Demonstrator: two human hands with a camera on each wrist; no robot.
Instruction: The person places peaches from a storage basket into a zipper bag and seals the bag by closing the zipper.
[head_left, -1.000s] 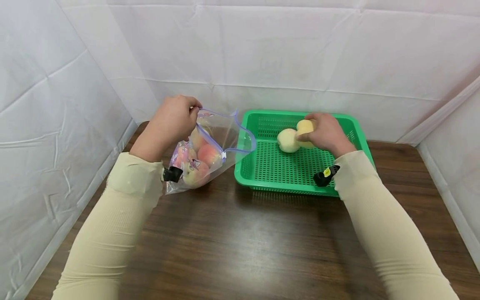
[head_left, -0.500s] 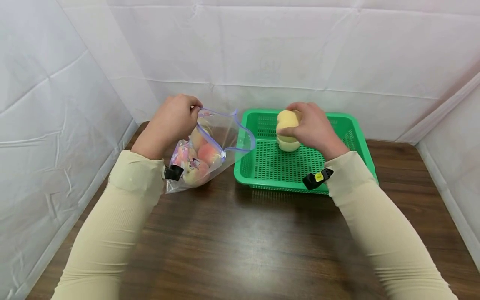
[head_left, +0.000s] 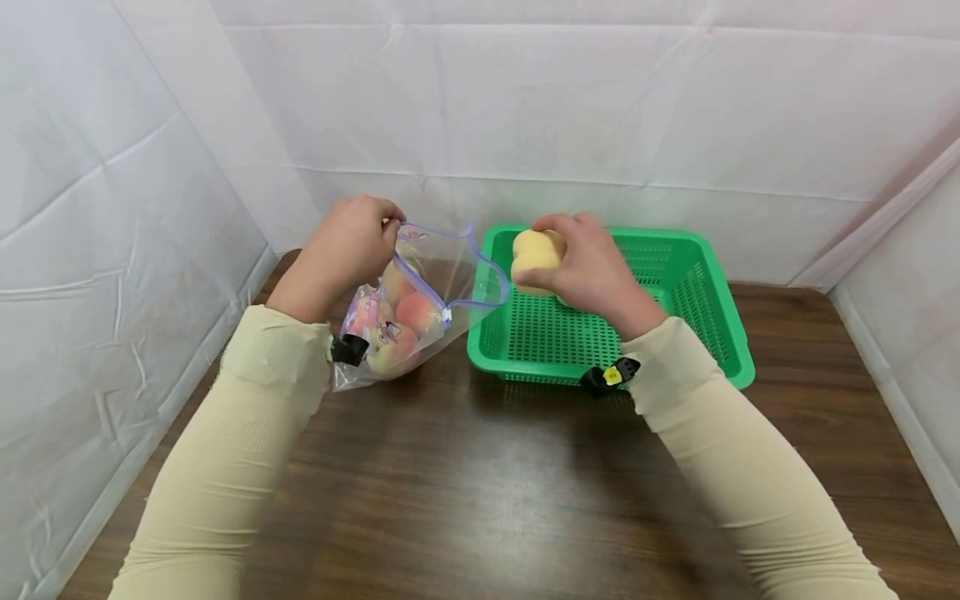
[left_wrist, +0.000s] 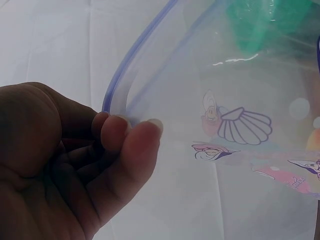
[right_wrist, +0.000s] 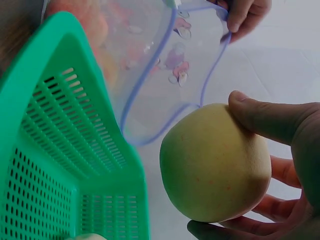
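My left hand point(head_left: 348, 242) pinches the purple-edged rim of a clear zip bag point(left_wrist: 245, 125), which stands with its mouth spread toward the basket. Inside the bag are several pink and yellow peaches point(head_left: 418, 311). My right hand point(head_left: 596, 271) grips a pale yellow peach point(right_wrist: 215, 165) between thumb and fingers. It is raised over the left part of a green plastic basket point(head_left: 555, 372), close to the bag's mouth. Another pale peach point(right_wrist: 89, 237) lies in the basket, almost wholly hidden behind the right hand in the head view.
The brown wooden table point(head_left: 495, 483) bears both bag and basket. White cloth walls point(head_left: 570, 100) rise at the back and on both sides. The bag's rim overlaps the basket's left edge in the head view.
My right hand has lifted the peach and carried it left across the basket, past the other peach, toward the bag. My left hand stays in place, holding the bag's rim.
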